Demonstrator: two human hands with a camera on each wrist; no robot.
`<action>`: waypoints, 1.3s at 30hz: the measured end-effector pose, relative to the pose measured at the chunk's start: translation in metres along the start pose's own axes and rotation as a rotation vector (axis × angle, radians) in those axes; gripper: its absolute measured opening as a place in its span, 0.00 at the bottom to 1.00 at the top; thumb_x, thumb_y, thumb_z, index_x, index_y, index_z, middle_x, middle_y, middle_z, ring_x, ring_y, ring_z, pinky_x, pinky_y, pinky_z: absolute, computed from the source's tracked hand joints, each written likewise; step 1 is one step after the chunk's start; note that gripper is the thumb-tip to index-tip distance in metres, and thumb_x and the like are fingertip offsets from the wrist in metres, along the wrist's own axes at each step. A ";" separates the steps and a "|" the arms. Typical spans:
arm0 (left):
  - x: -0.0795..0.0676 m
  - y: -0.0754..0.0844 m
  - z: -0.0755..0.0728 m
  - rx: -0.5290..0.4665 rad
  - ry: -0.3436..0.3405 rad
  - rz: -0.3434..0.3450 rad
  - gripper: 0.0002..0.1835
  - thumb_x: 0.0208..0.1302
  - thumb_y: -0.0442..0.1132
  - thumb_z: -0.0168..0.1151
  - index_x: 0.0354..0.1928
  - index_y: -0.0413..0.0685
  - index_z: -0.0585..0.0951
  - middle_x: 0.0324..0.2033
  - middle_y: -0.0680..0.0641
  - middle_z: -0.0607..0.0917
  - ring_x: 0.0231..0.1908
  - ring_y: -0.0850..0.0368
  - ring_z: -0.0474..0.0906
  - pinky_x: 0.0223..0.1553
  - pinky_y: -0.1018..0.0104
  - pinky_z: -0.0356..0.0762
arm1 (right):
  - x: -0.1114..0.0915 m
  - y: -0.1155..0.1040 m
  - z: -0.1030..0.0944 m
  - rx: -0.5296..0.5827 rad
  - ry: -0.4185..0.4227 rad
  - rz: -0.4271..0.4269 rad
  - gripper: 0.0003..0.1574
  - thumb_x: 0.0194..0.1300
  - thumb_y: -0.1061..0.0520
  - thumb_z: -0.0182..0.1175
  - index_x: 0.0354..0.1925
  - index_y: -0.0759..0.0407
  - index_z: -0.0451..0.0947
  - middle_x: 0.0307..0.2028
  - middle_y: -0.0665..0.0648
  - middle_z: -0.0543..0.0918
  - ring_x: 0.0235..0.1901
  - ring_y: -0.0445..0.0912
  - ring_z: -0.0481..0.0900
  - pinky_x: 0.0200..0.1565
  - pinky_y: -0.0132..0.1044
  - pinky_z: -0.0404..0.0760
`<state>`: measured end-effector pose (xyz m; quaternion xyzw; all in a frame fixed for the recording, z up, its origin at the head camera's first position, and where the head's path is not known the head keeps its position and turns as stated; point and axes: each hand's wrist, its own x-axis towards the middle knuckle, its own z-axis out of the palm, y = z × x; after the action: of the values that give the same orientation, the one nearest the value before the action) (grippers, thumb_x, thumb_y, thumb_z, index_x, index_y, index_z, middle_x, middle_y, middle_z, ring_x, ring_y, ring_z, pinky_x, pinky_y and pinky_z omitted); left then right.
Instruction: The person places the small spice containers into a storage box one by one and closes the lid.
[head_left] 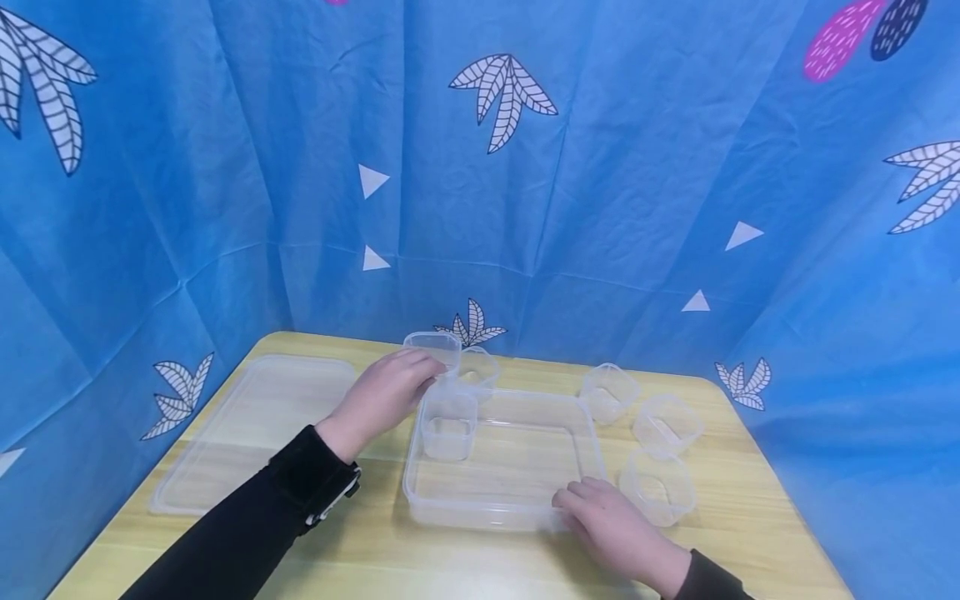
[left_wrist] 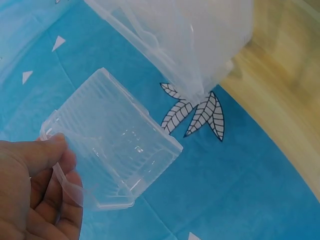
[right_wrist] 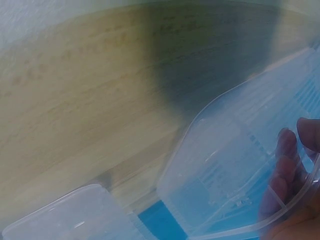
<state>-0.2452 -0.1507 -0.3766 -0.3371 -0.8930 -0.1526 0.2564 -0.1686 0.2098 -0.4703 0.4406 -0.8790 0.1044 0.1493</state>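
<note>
My left hand (head_left: 392, 389) holds a small clear plastic container (left_wrist: 112, 142) up over the far left corner of a large clear plastic box (head_left: 495, 510). In the left wrist view, the thumb and fingers pinch this container's rim. Another small container (head_left: 449, 433) stands inside the large box at its left end. At the near right corner, my right hand (head_left: 611, 525) grips the rim of the large box. Through its clear plastic, the right wrist view shows some of that hand's fingers (right_wrist: 282, 172).
A flat clear lid (head_left: 247, 433) lies on the wooden table (head_left: 360, 558) at the left. One small container (head_left: 483, 367) is behind the box. Three more, a far one (head_left: 609, 392), a middle one (head_left: 667, 425) and a near one (head_left: 657, 487), stand to its right. Blue curtains surround the table.
</note>
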 end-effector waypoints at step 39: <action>0.030 0.056 0.040 0.007 -0.126 0.112 0.09 0.68 0.33 0.64 0.47 0.49 0.86 0.42 0.51 0.87 0.45 0.57 0.84 0.46 0.67 0.82 | 0.000 -0.001 0.001 -0.004 0.010 -0.002 0.13 0.58 0.61 0.67 0.40 0.48 0.77 0.32 0.39 0.77 0.32 0.35 0.71 0.36 0.30 0.75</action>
<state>-0.2402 -0.0764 -0.3868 -0.3944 -0.8876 -0.1137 0.2091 -0.1680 0.2094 -0.4712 0.4409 -0.8779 0.1045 0.1548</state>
